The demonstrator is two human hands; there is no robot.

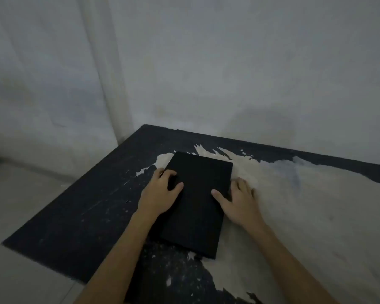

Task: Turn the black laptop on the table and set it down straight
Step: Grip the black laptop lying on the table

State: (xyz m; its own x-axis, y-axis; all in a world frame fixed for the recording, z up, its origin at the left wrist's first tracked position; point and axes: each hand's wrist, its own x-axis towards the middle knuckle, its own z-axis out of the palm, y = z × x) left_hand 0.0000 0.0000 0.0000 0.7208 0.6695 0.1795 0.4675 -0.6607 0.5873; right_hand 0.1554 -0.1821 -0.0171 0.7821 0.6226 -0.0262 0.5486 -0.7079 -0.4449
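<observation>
Dim room, head view looking down at a worn table (79,216), dark top with big pale patches where the surface has peeled. Closed black laptop (195,205) lying flat on it, between the two hands, long sides running away from the person and tilted a little to the right against the table's edges. Near end overhanging nothing, resting partly on dark surface, partly on the pale patch.

Left hand (160,194) on the laptop's left long edge, palm on the table side, fingers curled over onto the lid, thumb (177,186) lying on top. Clamped on that edge, by the look of it, though in this light hard to be sure how firmly.

Right hand (239,202) against the right long edge, thumb tip (215,193) on the lid, the other fingers spread flat on the pale table surface just beside the laptop. Pressed to the side rather than wrapped round it.

Both forearms bare, reaching in from the bottom. Plain pale wall (228,73) beyond the hands, behind the table's far edge.
</observation>
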